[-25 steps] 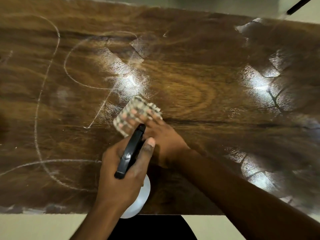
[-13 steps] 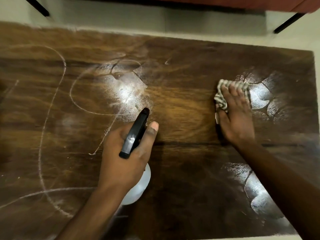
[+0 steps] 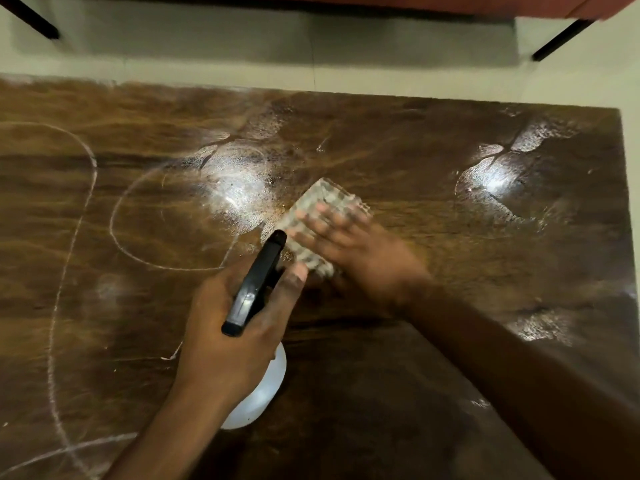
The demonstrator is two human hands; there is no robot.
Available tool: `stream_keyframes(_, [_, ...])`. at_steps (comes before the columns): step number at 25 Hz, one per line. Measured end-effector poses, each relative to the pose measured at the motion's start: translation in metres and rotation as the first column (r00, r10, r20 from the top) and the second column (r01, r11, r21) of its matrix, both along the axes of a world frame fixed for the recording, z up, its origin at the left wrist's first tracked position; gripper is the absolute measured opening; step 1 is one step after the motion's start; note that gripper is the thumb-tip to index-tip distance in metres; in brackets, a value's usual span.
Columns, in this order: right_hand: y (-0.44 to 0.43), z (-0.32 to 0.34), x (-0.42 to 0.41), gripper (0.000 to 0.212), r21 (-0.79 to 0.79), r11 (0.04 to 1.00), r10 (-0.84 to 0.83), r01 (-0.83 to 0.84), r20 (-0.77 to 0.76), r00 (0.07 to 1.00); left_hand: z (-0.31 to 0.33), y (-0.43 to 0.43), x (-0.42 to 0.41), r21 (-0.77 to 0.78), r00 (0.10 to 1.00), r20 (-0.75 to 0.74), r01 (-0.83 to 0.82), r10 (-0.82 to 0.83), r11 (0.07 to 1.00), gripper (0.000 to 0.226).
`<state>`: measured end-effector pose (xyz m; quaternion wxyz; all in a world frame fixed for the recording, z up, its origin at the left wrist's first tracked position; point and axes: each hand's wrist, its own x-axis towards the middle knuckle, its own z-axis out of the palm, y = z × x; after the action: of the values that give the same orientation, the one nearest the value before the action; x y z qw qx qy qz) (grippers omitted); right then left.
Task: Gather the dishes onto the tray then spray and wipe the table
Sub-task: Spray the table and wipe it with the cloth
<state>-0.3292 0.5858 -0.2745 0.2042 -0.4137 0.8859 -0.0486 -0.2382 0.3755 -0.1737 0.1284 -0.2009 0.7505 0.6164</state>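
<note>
The left hand (image 3: 225,344) grips the spray bottle (image 3: 256,282), I think to keep it ready. Just beyond the bottle, the right hand (image 3: 363,258) presses with straight fingers on the checked cloth (image 3: 322,206), so it wipes the wet surface (image 3: 485,271).

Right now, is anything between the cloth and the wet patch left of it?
Nothing visible. The cloth, pressed flat under the right hand, lies right beside the wet patch. The spray bottle in the left hand has its nozzle by the cloth's near edge, not across that path.

R hand (image 3: 360,258) presses cloth (image 3: 322,216) on table (image 3: 450,258); L hand (image 3: 228,341) grips spray bottle (image 3: 256,282).
</note>
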Motion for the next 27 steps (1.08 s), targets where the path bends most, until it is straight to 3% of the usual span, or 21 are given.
stream_keyframes(2, [0.032, -0.004, -0.044, 0.074, 0.004, 0.975, -0.222, 0.222, -0.016, 0.975, -0.004, -0.005, -0.003, 0.001, 1.0, 0.027, -0.004, 0.004, 1.0, 0.045])
stream_keyframes(4, [0.065, -0.001, -0.084, 0.075, -0.045, 0.842, -0.539, 0.538, -0.057, 0.84, -0.005, -0.011, -0.006, -0.017, 1.0, 0.029, 0.0, 0.001, 1.0, 0.041])
stream_keyframes(6, [0.07, 0.005, -0.113, 0.073, -0.096, 0.517, -0.855, 0.85, -0.033, 0.517, -0.005, -0.016, -0.008, 0.003, 1.0, 0.017, -0.004, 0.004, 1.0, 0.038])
stream_keyframes(7, [0.059, 0.005, -0.122, 0.07, -0.094, 0.333, -0.943, 0.938, -0.011, 0.334, -0.006, -0.019, -0.008, 0.014, 1.0, 0.016, -0.013, 0.013, 1.0, 0.038])
stream_keyframes(8, [0.04, 0.006, -0.126, 0.069, -0.087, 0.226, -0.974, 0.97, -0.003, 0.226, -0.007, -0.02, -0.009, 0.02, 0.999, 0.022, -0.024, 0.023, 1.0, 0.039])
stream_keyframes(9, [0.018, 0.005, -0.125, 0.069, -0.089, 0.233, -0.972, 0.968, -0.01, 0.233, -0.009, -0.022, -0.01, 0.015, 0.999, 0.027, -0.031, 0.031, 0.999, 0.043])
stream_keyframes(10, [-0.005, 0.005, -0.117, 0.071, -0.105, 0.333, -0.943, 0.937, -0.023, 0.333, -0.009, -0.023, -0.011, 0.011, 0.999, 0.025, -0.026, 0.026, 1.0, 0.048])
stream_keyframes(12, [-0.048, 0.003, -0.087, 0.073, -0.13, 0.66, -0.749, 0.74, -0.034, 0.662, -0.01, -0.025, -0.013, 0.011, 1.0, 0.018, -0.011, 0.011, 1.0, 0.049])
stream_keyframes(14, [-0.076, 0.0, -0.052, 0.071, -0.097, 0.929, -0.36, 0.358, -0.008, 0.933, -0.01, -0.026, -0.017, 0.017, 1.0, 0.018, -0.003, 0.003, 1.0, 0.039])
stream_keyframes(15, [-0.081, -0.001, -0.037, 0.072, -0.081, 0.991, -0.11, 0.11, 0.008, 0.994, -0.01, -0.027, -0.019, 0.018, 1.0, 0.012, 0.0, 0.0, 1.0, 0.031])
stream_keyframes(16, [-0.077, -0.004, -0.03, 0.073, -0.075, 0.989, 0.131, -0.131, -0.005, 0.991, -0.01, -0.027, -0.021, 0.025, 1.0, 0.001, -0.001, 0.001, 1.0, 0.024])
stream_keyframes(17, [-0.066, -0.005, -0.034, 0.072, -0.083, 0.953, 0.291, -0.291, -0.02, 0.957, -0.009, -0.027, -0.023, 0.028, 1.0, -0.012, -0.002, 0.002, 1.0, 0.021])
stream_keyframes(18, [-0.051, -0.006, -0.043, 0.073, -0.086, 0.939, 0.331, -0.332, -0.024, 0.943, -0.008, -0.028, -0.025, 0.027, 1.0, -0.018, -0.009, 0.01, 1.0, 0.024])
stream_keyframes(19, [-0.034, -0.006, -0.057, 0.074, -0.073, 0.961, 0.264, -0.265, -0.022, 0.964, -0.009, -0.028, -0.025, 0.024, 1.0, -0.025, -0.015, 0.016, 1.0, 0.032])
stream_keyframes(21, [0.002, -0.002, -0.09, 0.072, -0.041, 0.996, -0.086, 0.085, -0.026, 0.996, -0.01, -0.03, -0.024, 0.024, 0.999, -0.028, -0.019, 0.02, 1.0, 0.042])
stream_keyframes(22, [0.016, 0.002, -0.106, 0.071, -0.052, 0.95, -0.308, 0.307, -0.03, 0.951, -0.011, -0.032, -0.022, 0.022, 0.999, -0.025, -0.025, 0.025, 0.999, 0.043])
stream_keyframes(24, [0.019, 0.006, -0.126, 0.07, -0.11, 0.729, -0.68, 0.676, -0.001, 0.733, -0.012, -0.035, -0.018, 0.028, 0.999, -0.018, -0.038, 0.038, 0.999, 0.046])
stream_keyframes(25, [0.008, 0.006, -0.128, 0.071, -0.122, 0.623, -0.778, 0.773, 0.008, 0.629, -0.011, -0.035, -0.016, 0.035, 0.999, -0.015, -0.047, 0.048, 0.998, 0.048])
stream_keyframes(26, [-0.009, 0.004, -0.124, 0.071, -0.117, 0.577, -0.814, 0.808, 0.005, 0.581, -0.01, -0.035, -0.015, 0.041, 0.999, -0.013, -0.052, 0.052, 0.998, 0.049])
stream_keyframes(27, [-0.03, 0.004, -0.112, 0.072, -0.107, 0.592, -0.804, 0.799, -0.013, 0.594, -0.009, -0.035, -0.014, 0.044, 0.999, -0.014, -0.052, 0.053, 0.998, 0.049])
